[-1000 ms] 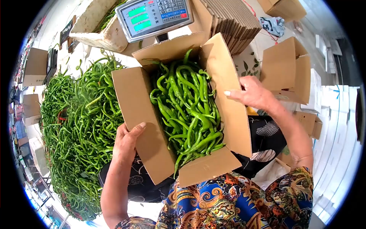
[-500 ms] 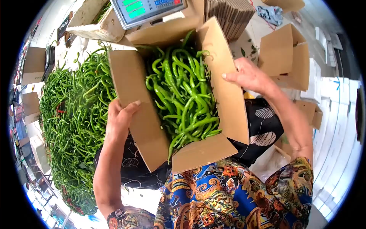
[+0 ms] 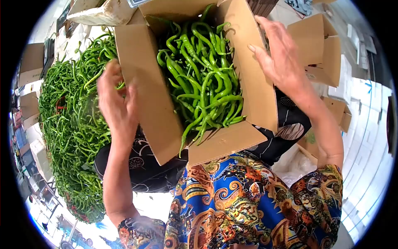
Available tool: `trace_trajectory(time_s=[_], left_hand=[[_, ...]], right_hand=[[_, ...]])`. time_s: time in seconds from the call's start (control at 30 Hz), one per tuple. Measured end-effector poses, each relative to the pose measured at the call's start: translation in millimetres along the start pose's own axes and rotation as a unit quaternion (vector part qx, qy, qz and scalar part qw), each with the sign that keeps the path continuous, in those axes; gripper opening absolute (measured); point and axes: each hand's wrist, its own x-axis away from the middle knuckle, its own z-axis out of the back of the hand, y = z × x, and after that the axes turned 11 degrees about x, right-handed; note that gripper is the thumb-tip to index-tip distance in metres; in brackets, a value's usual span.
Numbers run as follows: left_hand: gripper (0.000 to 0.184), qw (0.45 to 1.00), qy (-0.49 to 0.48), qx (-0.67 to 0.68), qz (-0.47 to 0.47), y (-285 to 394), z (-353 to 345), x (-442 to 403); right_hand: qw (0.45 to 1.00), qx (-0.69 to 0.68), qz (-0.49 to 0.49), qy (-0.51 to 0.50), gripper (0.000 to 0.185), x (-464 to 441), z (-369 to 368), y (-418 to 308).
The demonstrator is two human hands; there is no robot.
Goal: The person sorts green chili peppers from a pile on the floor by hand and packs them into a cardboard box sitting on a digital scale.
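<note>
An open cardboard box (image 3: pixel 226 143) stands in front of me, tilted, its flaps folded outward. Long green chili peppers (image 3: pixel 203 79) fill it, and one hangs over its near edge. My left hand (image 3: pixel 118 97) is off the left flap, fingers apart and slightly blurred, between the box and a large heap of green chili peppers (image 3: pixel 78 120). At the right flap, my right hand (image 3: pixel 284 62) has its fingers spread. Its thumb overlaps the flap's inner side and its fingertips are by the outer edge; whether they press on it I cannot tell.
A foam box (image 3: pixel 101 14) stands at the upper left, beside the cut-off edge of a scale (image 3: pixel 137 2). Another open carton (image 3: pixel 309 37) sits at the right. Patterned dark cloth (image 3: pixel 145 166) covers my legs below the box.
My left hand has let go of the left flap and moved left and up. My right hand has shifted up along the right flap, fingers wider apart. The box appears higher in view.
</note>
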Motion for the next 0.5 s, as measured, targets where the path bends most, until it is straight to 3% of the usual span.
trace_trajectory(time_s=[0.03, 0.1, 0.17, 0.23, 0.3, 0.33, 0.4, 0.5], left_hand=[[0.04, 0.99, 0.06, -0.076, -0.108, 16.3, 1.6, -2.2], [0.032, 0.968, 0.007, -0.141, -0.207, 18.8, 8.0, 9.9], [0.023, 0.952, -0.247, -0.096, -0.153, 39.3, 0.4, 34.2], [0.018, 0.896, -0.386, -0.148, -0.159, 42.2, -14.3, 52.7], [0.015, 0.844, -0.443, -0.228, -0.199, 31.0, -27.5, 78.3], [0.011, 0.818, -0.469, -0.257, -0.211, 30.4, -33.6, 83.6], [0.01, 0.836, -0.466, -0.238, -0.166, 29.1, -31.6, 81.9], [0.014, 0.856, -0.499, -0.135, -0.011, 41.2, -6.7, 53.6]], right_hand=[[0.999, -0.006, 0.04, -0.026, 0.039, -1.9, 9.7, -12.6], [0.99, -0.01, 0.117, -0.081, 0.043, -1.9, 29.6, -36.6], [0.956, -0.072, 0.189, -0.212, 0.039, 7.1, 20.5, -51.2], [0.894, -0.065, 0.252, -0.365, 0.036, 13.6, 7.4, -67.6], [0.9, 0.001, 0.324, -0.292, 0.022, 44.5, -20.7, -75.2], [0.915, 0.03, 0.351, -0.197, 0.023, 52.9, -22.7, -82.0], [0.921, 0.032, 0.384, -0.054, 0.018, 61.4, -18.4, -74.0], [0.884, -0.152, 0.303, -0.322, 0.016, 17.6, 1.2, -69.9]])
